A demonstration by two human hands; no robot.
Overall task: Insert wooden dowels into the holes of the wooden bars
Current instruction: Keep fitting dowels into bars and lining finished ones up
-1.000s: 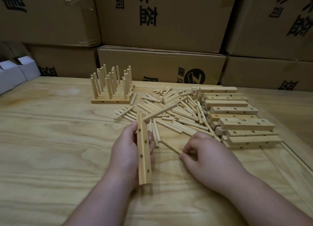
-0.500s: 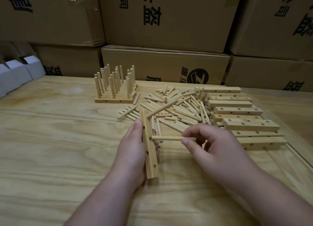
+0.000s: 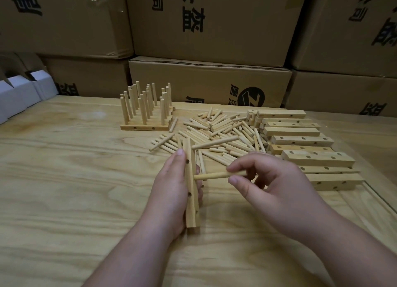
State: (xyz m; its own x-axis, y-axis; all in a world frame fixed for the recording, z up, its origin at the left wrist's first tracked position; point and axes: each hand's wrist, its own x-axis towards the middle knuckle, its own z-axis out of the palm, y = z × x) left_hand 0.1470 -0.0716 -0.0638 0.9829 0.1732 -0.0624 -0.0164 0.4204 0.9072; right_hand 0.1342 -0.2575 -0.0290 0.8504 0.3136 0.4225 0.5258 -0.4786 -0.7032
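Behind the desk's far edge, large brown cardboard boxes (image 3: 214, 24) with black print stood stacked in a wall, and small white cartons (image 3: 19, 93) sat at the far left corner. The pale plywood desk (image 3: 64, 190) carried, toward its right edge, a stack of drilled rectangular wooden bars (image 3: 300, 144); a loose heap of short round wooden dowels (image 3: 217, 132) lay just left of that stack, and finished bars with upright dowels (image 3: 146, 108) stood near the far edge. Near the desk's middle, the left hand (image 3: 169, 190) gripped a single pale wooden bar (image 3: 191, 185) standing on its long edge. The right hand (image 3: 277, 185), apart from the left, pinched one light wooden dowel (image 3: 214, 176) lying level, its tip at the held bar's right face.
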